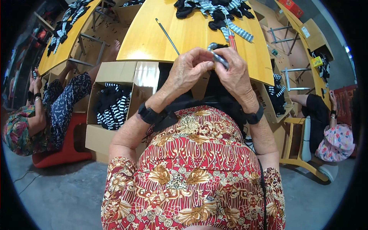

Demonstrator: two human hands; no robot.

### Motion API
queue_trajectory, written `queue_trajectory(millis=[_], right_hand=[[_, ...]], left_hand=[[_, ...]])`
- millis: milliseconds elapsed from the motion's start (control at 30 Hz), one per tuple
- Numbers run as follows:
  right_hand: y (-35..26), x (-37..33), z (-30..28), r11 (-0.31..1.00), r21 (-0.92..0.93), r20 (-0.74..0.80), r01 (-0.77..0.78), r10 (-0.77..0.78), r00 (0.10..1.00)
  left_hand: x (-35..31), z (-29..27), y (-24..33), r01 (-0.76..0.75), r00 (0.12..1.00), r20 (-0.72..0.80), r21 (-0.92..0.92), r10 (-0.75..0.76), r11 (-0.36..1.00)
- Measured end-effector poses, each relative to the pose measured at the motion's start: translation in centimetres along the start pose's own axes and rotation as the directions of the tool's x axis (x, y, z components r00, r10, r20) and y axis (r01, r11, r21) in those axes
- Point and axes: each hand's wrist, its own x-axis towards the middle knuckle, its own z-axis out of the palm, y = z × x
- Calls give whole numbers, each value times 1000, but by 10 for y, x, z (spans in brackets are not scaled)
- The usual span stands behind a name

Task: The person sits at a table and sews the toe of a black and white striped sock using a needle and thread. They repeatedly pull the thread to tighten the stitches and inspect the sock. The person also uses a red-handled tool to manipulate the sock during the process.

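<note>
Over the near edge of the yellow table, my right hand (234,71) grips a small grey and black sock (218,58), mostly covered by the fingers. My left hand (190,69) meets it from the left, thumb and forefinger pinched together beside the sock; what lies between them is hidden. Just beyond my right hand is a red-handled tool (232,41) with a thin metal shaft; whether the hand touches it I cannot tell. A dark thin rod (167,36) lies on the table, pointing toward my left hand. Black and grey-striped socks (214,9) are heaped farther back.
An open cardboard box (115,73) of black-and-white striped socks stands left of my lap; another box (272,105) with socks is at the right. A seated person (42,115) works at the far left, another (329,134) at the far right. The yellow table (142,42) lies ahead.
</note>
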Motion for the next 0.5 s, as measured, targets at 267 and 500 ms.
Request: queue_trajectory(millis=[267, 500], right_hand=[[-6, -6, -16, 801, 480, 414, -357, 152, 897], [0, -11, -1, 885, 336, 264, -322, 239, 934]], left_hand=[[-16, -9, -3, 15, 997, -71, -87, -21, 996], [-18, -7, -2, 10, 996, -87, -79, -17, 997]])
